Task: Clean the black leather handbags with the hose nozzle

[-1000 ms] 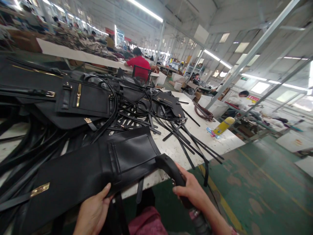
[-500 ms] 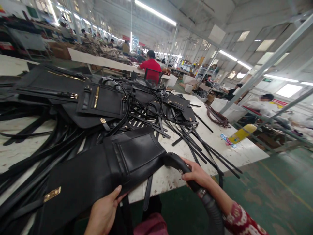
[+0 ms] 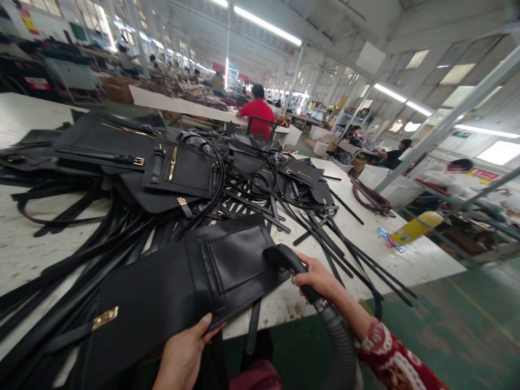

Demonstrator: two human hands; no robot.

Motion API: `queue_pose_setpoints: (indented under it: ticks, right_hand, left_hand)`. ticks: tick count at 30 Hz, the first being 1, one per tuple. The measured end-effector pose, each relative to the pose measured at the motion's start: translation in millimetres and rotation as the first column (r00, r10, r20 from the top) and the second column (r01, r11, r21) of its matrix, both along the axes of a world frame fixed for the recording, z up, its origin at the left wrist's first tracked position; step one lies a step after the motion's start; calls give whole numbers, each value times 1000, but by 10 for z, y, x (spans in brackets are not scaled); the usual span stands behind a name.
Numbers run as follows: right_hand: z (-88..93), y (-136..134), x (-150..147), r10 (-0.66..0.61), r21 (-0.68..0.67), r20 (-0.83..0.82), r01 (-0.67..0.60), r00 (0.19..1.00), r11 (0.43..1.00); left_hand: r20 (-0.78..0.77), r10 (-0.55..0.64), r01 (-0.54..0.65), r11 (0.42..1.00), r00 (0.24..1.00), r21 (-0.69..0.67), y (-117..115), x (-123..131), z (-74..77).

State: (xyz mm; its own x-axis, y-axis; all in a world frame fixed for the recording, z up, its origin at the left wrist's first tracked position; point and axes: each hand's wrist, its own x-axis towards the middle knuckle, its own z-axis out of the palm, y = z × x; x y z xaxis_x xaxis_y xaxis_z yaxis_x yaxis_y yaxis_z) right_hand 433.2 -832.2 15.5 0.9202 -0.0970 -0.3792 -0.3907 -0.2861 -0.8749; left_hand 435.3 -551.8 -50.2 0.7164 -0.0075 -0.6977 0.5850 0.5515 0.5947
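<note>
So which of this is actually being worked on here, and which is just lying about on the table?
In hand: black bag panel, held at its near edge by the left hand; black hose nozzle, gripped by the right hand, tip over the panel.

Lying about: loose black straps; stacked bag panels with gold fittings; yellow bottle; brown straps.

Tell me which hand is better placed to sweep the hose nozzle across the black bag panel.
Right. The right hand grips the hose nozzle, whose tip rests on the panel; the left hand pins its near edge.
</note>
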Motion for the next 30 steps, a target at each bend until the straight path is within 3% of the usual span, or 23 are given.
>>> queue_pose_setpoints:
  ticks: [7,11,15,18,21,25,30]
  right_hand:
    - [-57,97,878,8,-42,67,-5,998,999]
    - [-65,135,1063,-62,-64,162,73,985,995]
    - [-5,51,846,-159,-63,246,179,956,982]
    - [48,-13,600,-145,-70,230,165,962,984]
    - [63,33,452,-86,-64,189,100,978,993]
    - [116,299,350,0,-31,160,5,987,1000]
    - [386,698,-32,275,86,86,-282,958,956]
  left_hand:
    - [-105,-9,8,1000,994,-1,-31,-56,67]
    - [-100,5,-4,1000,995,10,-16,-74,60]
    - [-47,-17,17,1000,999,7,13,-78,13]
    - [-6,37,-37,999,999,1,-2,-57,38]
    - [18,141,-141,990,990,10,-37,-33,96]
    - [17,165,-164,986,986,-37,-66,-39,128]
    - [29,181,-179,982,983,-61,-71,-62,110]
